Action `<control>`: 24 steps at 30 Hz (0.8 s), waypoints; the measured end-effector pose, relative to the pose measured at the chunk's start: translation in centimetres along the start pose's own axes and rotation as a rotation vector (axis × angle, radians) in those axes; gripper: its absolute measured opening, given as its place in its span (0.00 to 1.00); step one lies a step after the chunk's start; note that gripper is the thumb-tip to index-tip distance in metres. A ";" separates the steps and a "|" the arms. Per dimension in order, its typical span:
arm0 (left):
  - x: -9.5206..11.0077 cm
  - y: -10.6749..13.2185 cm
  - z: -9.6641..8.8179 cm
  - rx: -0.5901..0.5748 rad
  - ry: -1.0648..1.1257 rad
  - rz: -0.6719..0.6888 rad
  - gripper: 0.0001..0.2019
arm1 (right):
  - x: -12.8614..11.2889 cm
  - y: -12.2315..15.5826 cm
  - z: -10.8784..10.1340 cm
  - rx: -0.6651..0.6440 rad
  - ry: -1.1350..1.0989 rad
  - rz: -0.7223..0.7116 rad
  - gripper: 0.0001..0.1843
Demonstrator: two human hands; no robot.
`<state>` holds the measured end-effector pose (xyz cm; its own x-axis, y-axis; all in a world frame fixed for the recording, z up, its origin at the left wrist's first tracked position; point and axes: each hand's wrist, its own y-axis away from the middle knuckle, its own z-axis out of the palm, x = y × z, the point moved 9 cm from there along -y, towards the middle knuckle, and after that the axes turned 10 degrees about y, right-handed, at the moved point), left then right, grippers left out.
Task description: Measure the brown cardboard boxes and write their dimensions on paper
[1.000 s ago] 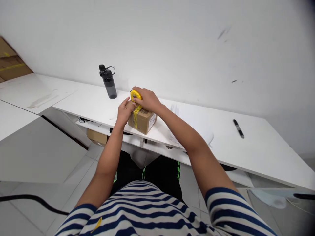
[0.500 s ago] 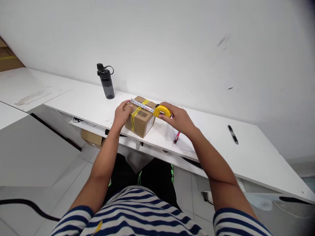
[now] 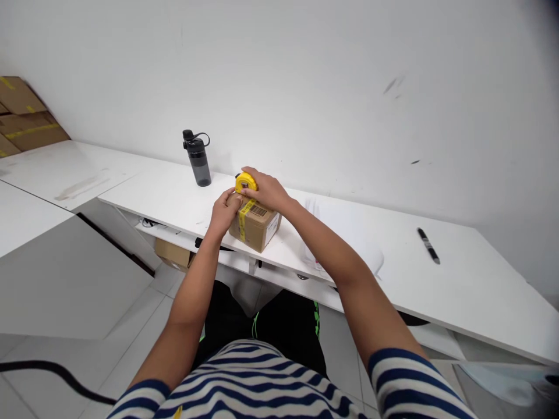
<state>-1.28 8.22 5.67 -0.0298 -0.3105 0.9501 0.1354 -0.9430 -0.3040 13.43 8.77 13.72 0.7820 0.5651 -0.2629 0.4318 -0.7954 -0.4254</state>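
A small cardboard box with yellow tape and a barcode label sits near the front edge of the white desk. My left hand is closed on its left corner, thumb on top. Over the box's back part, my right hand grips a yellow tape measure close to the left fingertips. No blade shows stretched across the box; whether the left fingers also pinch its end is hidden.
Behind the box, to the left, stands a dark water bottle. White paper lies partly under my right forearm. Farther right is a black marker. Cardboard boxes are stacked at the far left, and another box rests under the desk.
My right hand has brought the tape measure leftward over the box to my left hand. The blade that spanned the box top is no longer visible. The view has shifted slightly.
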 end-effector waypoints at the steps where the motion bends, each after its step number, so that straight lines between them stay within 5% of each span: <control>1: -0.1 0.1 0.0 0.001 0.022 -0.014 0.28 | -0.1 -0.5 0.2 -0.023 0.002 0.019 0.38; 4: -0.5 0.5 -0.3 0.006 0.090 -0.054 0.31 | 0.3 -1.0 -0.5 -0.035 0.010 0.063 0.42; 7: -1.1 1.1 -1.0 0.007 0.194 -0.082 0.35 | 3.3 0.2 -2.5 0.107 -0.069 0.150 0.35; 10: -1.7 1.0 -0.7 -0.063 0.340 -0.141 0.41 | 8.1 2.6 -3.2 0.290 -0.417 0.279 0.33; 14: -2.4 0.0 2.1 -0.251 0.500 -0.242 0.43 | 11.8 6.4 -0.7 0.433 -0.886 0.409 0.37; 19: -2.7 -0.1 5.9 -0.295 0.610 -0.186 0.35 | 11.6 10.3 0.5 0.621 -1.076 0.527 0.34; 24: -0.2 1.1 7.8 -0.317 0.613 -0.042 0.31 | 10.5 12.0 -2.9 0.727 -0.986 0.473 0.32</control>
<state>6.55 8.17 5.72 -0.5955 -0.1967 0.7789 -0.1717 -0.9160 -0.3627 28.14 4.54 8.42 0.0014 0.4342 -0.9008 -0.3729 -0.8356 -0.4034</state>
